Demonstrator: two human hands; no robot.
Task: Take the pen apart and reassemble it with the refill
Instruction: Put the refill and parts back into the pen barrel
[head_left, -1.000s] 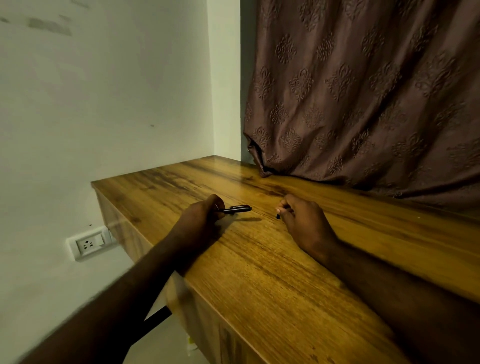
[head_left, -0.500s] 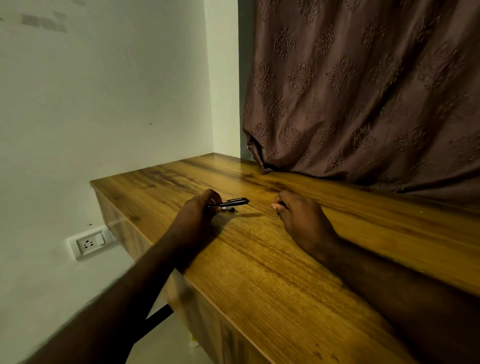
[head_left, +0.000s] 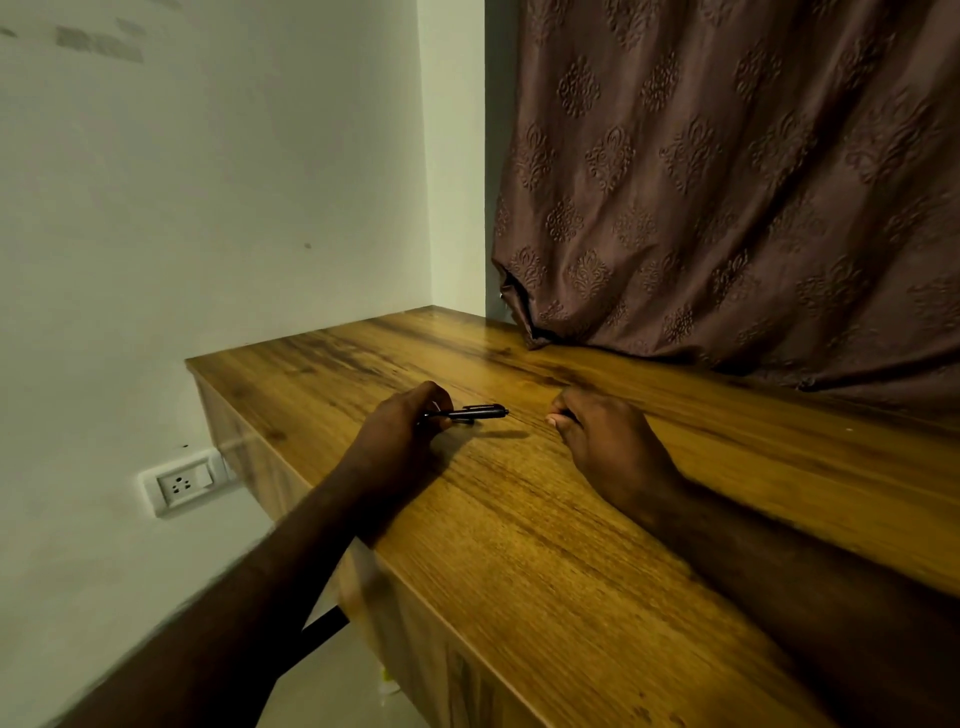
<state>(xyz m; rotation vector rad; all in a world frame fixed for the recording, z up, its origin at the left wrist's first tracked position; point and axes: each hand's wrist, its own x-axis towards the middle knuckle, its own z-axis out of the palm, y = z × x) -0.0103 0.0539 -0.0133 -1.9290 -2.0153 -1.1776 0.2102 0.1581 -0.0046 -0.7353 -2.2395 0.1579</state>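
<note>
Left hand pinches the pen by one end, holding it level just above the table, toward the left end, between the front and back edges. Right hand rests just beside it, fingers curled in; something dark peeks at the fingertips, perhaps a pen part, but it's too small to call. Looks like the taking-apart stage, with the body in one hand and a piece possibly in the other. Next move needs both hands together: a firm grip on the body while the right works a part free or feeds one in.
</note>
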